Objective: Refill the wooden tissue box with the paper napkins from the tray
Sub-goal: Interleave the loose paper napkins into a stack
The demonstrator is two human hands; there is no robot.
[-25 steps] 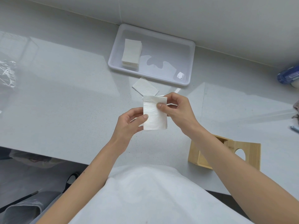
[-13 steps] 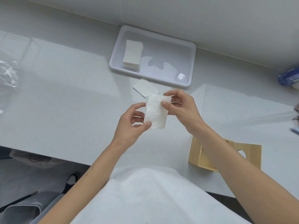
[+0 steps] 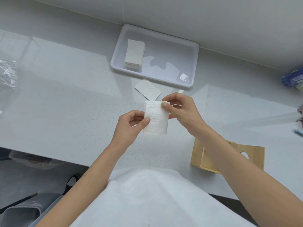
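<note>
A folded white paper napkin [image 3: 156, 118] is held upright above the counter between both hands. My left hand [image 3: 131, 125] pinches its left edge with thumb and fingers. Its top right corner is pinched by my right hand [image 3: 182, 110]. The white plastic tray [image 3: 193, 63] sits at the back by the wall, with a stack of napkins [image 3: 134, 54] in its left end. One more folded napkin [image 3: 148, 89] lies flat on the counter just in front of the tray. The wooden tissue box [image 3: 200, 154] lies near the front right, partly hidden behind my right forearm.
Crumpled clear plastic [image 3: 7, 74] lies at the far left of the grey counter [image 3: 65, 95]. A blue bottle-like object [image 3: 291, 77] and other small items sit at the right edge. The counter's front edge runs just below my hands.
The napkin has been turned and straightened between my fingers, staying in the same spot above the counter. Both hands shifted their grip slightly.
</note>
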